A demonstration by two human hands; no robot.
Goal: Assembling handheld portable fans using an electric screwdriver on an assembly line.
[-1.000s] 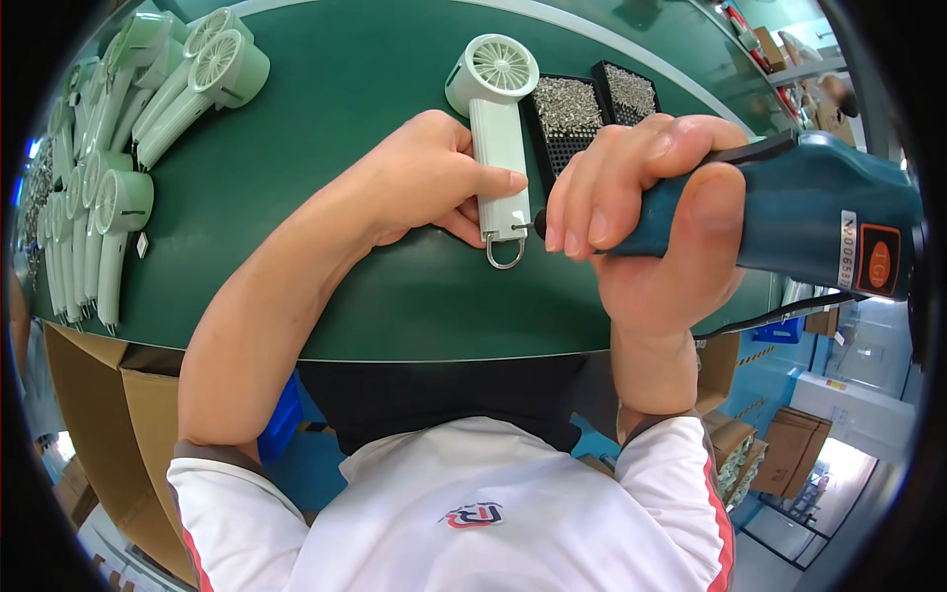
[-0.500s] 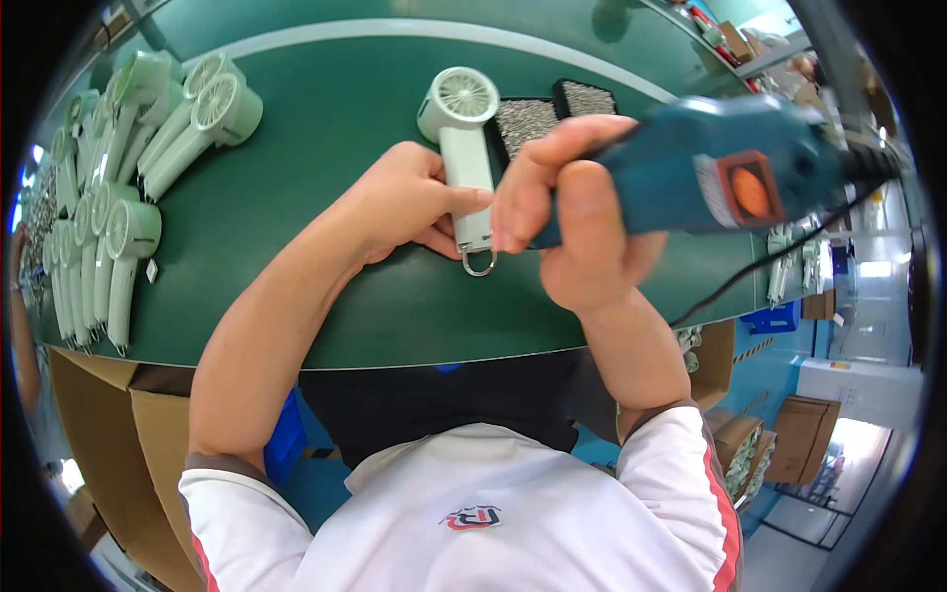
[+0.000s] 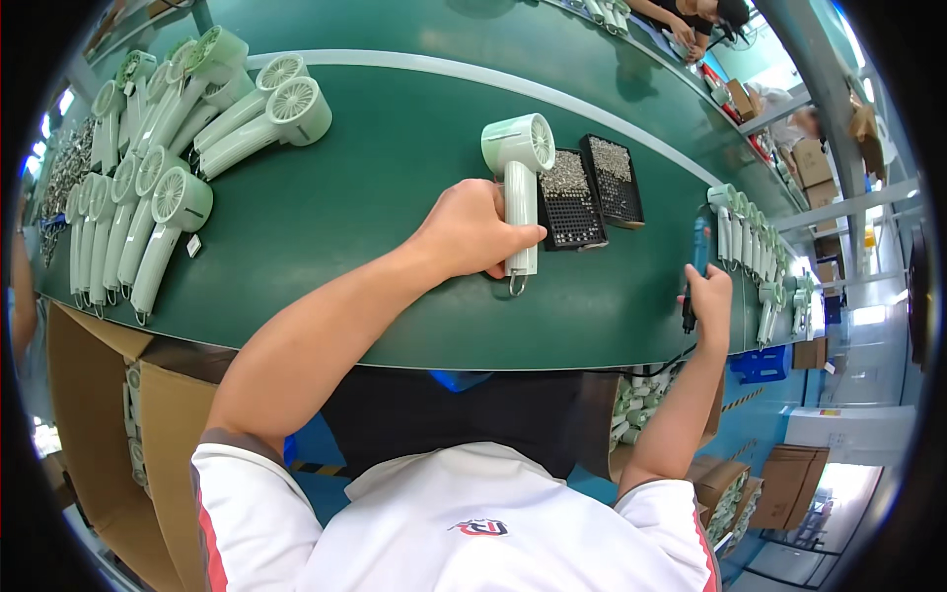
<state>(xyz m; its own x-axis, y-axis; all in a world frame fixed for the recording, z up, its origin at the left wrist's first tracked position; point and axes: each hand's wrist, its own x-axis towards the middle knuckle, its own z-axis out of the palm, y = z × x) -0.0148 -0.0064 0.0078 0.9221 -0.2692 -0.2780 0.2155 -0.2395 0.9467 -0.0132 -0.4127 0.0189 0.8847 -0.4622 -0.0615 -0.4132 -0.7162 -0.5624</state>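
My left hand (image 3: pixel 472 233) is closed around the handle of a pale green handheld fan (image 3: pixel 515 145). The fan's round head points away from me and its grille is turned to the right. A small metal loop (image 3: pixel 517 284) hangs from the near end of its handle. Off to the right, my right hand (image 3: pixel 709 296) grips a slim teal and black electric screwdriver (image 3: pixel 700 247), held apart from the fan. Just right of the fan lie two black screw trays (image 3: pixel 575 237) (image 3: pixel 631 212), partly filled with small metal screws.
Many more fans (image 3: pixel 176 202) are gathered on the left of the green table (image 3: pixel 395 128), beside a heap of small metal parts (image 3: pixel 67 168). A row of fans (image 3: pixel 750 237) lies at the right. Cardboard boxes (image 3: pixel 178 424) stand below the edge. Another person (image 3: pixel 681 25) works across the table.
My right hand has drawn the screwdriver away from the fan's loop end, out to the right. The fan, still in my left hand, has turned so its grille faces right. The view has shifted too.
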